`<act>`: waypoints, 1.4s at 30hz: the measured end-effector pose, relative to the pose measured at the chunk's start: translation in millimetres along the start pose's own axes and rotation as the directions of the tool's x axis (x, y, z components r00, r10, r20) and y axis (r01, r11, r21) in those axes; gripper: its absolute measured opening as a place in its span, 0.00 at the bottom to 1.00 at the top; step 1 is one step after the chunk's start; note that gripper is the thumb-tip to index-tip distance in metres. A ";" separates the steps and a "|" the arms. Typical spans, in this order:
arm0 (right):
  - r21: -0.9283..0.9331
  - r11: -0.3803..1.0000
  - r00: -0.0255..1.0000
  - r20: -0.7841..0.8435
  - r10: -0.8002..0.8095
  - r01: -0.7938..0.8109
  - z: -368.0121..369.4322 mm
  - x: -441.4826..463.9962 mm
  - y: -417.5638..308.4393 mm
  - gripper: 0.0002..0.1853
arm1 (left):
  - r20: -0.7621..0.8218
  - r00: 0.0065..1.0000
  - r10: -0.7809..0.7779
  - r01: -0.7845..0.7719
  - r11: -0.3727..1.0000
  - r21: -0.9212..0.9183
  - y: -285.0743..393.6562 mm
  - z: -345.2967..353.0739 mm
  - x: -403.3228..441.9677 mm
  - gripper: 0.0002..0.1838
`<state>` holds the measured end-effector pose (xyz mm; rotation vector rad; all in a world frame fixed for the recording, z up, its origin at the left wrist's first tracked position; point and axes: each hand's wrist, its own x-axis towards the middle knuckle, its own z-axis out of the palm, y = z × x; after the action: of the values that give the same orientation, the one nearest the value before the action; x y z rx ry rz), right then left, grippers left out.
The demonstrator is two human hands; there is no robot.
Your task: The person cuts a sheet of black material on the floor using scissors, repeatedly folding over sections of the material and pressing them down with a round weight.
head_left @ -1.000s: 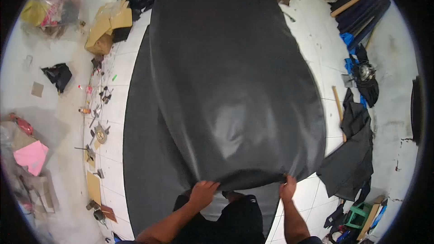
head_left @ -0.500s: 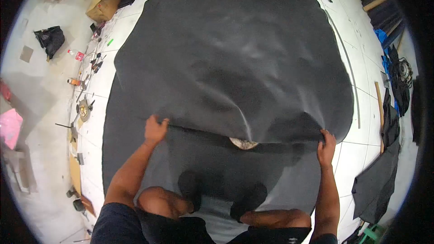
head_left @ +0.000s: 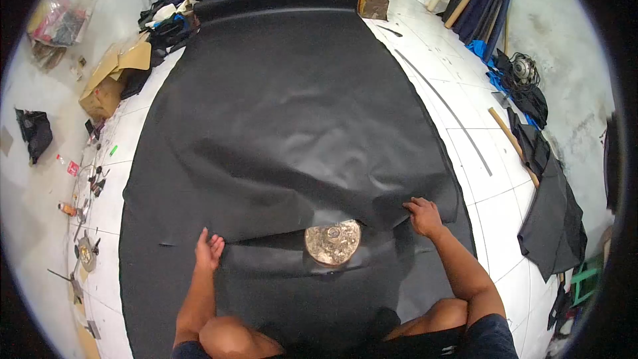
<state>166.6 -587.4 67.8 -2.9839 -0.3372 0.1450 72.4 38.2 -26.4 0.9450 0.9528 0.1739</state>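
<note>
A large black sheet (head_left: pixel 286 93) runs from a roll (head_left: pixel 279 1) at the far end toward me, its near edge lying over more black material (head_left: pixel 279 306). A round, worn, metallic-looking disc (head_left: pixel 333 242) shows at that edge, its upper side partly under the sheet. My left hand (head_left: pixel 210 250) is beside the sheet's edge, left of the disc, fingers apart and holding nothing. To the right of the disc, my right hand (head_left: pixel 424 217) has its fingers at the sheet's edge; whether they pinch it is hard to tell.
White floor tiles (head_left: pixel 495 159) flank the sheet, with a long thin strip (head_left: pixel 452 112) on the right. Small tools and a cardboard box (head_left: pixel 109 86) line the left wall. Dark cloth (head_left: pixel 551 219) and a wooden stick (head_left: pixel 513 146) lie at right. A block (head_left: pixel 373 6) stands by the roll.
The sheet's near edge has settled lower, and more of the disc is uncovered. My left hand has let go of the edge. My right hand has moved inward along it. The view has shifted.
</note>
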 end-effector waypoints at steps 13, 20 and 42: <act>-0.009 0.998 0.963 0.263 0.066 -0.066 0.8 3.2 68.6 0.25 | -0.175 0.979 -0.101 0.106 0.994 0.021 -26.1 -11.4 -18.3 0.54; 0.045 0.983 0.983 -0.051 -0.177 0.179 -25.4 1.7 -54.6 0.29 | -0.141 0.989 -0.037 0.004 0.973 -0.233 -35.1 -16.9 6.6 0.55; 0.250 0.782 0.781 0.126 -0.611 0.571 -38.9 -73.0 -195.5 0.19 | 0.039 0.999 0.001 -0.005 0.994 0.105 -44.3 -5.6 -23.7 0.16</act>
<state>58.0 -420.0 140.2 -2.5135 -1.1931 0.3829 42.4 2.6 -46.4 1.0430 0.9315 0.1081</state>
